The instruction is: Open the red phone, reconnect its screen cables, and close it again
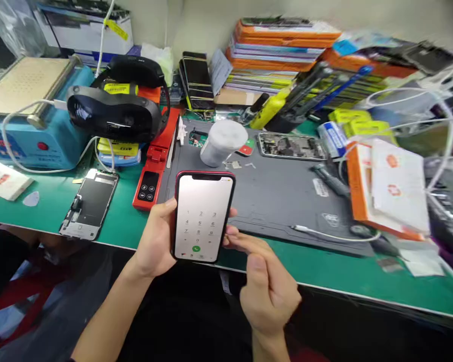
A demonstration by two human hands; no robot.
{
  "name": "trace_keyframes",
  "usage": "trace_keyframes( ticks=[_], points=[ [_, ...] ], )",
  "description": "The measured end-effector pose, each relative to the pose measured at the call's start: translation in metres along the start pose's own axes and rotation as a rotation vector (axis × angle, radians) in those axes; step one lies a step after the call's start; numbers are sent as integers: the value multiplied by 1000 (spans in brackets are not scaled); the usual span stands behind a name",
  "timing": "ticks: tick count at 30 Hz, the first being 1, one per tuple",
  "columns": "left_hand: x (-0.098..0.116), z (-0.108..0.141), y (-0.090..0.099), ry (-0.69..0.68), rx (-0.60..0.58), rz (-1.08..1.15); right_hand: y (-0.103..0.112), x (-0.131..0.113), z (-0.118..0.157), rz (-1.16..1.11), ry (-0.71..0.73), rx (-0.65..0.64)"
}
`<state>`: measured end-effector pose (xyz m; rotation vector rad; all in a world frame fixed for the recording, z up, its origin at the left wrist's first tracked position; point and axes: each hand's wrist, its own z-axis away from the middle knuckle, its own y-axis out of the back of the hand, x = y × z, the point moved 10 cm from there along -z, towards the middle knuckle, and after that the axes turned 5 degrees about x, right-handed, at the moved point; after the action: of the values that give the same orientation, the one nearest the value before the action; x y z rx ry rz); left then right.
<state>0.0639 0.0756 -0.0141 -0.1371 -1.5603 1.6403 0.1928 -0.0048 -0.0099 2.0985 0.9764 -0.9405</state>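
Observation:
A smartphone [202, 218] with a red frame is held upright in my left hand [156, 239], the thumb along its left edge and fingertips showing past its right edge. Its lit screen displays a dial keypad with a green call button. My right hand [270, 284] holds nothing; the index finger stretches toward the phone's lower right edge, while the other fingers are partly curled. Whether that fingertip touches the phone, I cannot tell. Behind the phone, a white lidded jar [222, 143] stands on the grey work mat [275, 196].
An opened phone [292, 146] and a white cable [324, 232] lie on the mat. At left are a loose phone screen [92, 203], a red device [149, 186], a headset [115, 118] and a blue machine [41, 143]. Orange-white boxes [388, 188] sit at right.

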Motion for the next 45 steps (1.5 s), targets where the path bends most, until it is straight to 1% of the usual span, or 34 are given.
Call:
trace_keyframes(
  ticks=[4, 7, 11, 13, 15, 17, 18, 22, 24, 26, 29, 33, 35, 38, 39, 40, 43, 45],
  points=[
    [2, 0, 3, -8, 4, -7, -1, 0, 2, 6, -15, -6],
    [5, 0, 8, -41, 37, -49, 0, 0, 1, -5, -35, 15],
    [5, 0, 11, -53, 46, -76, -1, -4, -4, -22, -39, 2],
    [5, 1, 13, -57, 63, -90, -3, -15, -11, 60, 37, -19],
    [5, 1, 14, -59, 74, -107, -8, -31, -22, 197, 161, -51],
    [4, 2, 14, -56, 73, -117, -18, -48, -34, 295, 272, -106],
    [5, 2, 14, -65, 79, -121, -25, -55, -41, 308, 310, -135],
    [11, 2, 15, -132, 112, -145, -53, -77, -61, 342, 410, -250],
    [12, 1, 13, -137, 113, -141, -63, -81, -64, 384, 433, -285],
    [12, -1, 11, -139, 116, -130, -68, -83, -64, 401, 444, -311],
    [12, -3, 11, -127, 116, -104, -68, -79, -59, 376, 437, -337],
    [7, -3, 16, -73, 139, -67, -57, -60, -57, 327, 380, -370],
    [6, -3, 15, -59, 114, -74, -42, -49, -61, 298, 335, -298],
    [6, -4, 8, -50, 49, -76, -13, -35, -65, 235, 245, -107],
    [6, -4, 7, -49, 48, -67, -7, -31, -63, 210, 212, -71],
    [7, -5, 8, -49, 60, -54, -5, -27, -61, 188, 183, -60],
    [9, -6, 11, -48, 111, -16, -9, -18, -49, 151, 108, -101],
    [9, -6, 11, -42, 122, -9, -9, -11, -44, 86, 38, -72]
  ],
)
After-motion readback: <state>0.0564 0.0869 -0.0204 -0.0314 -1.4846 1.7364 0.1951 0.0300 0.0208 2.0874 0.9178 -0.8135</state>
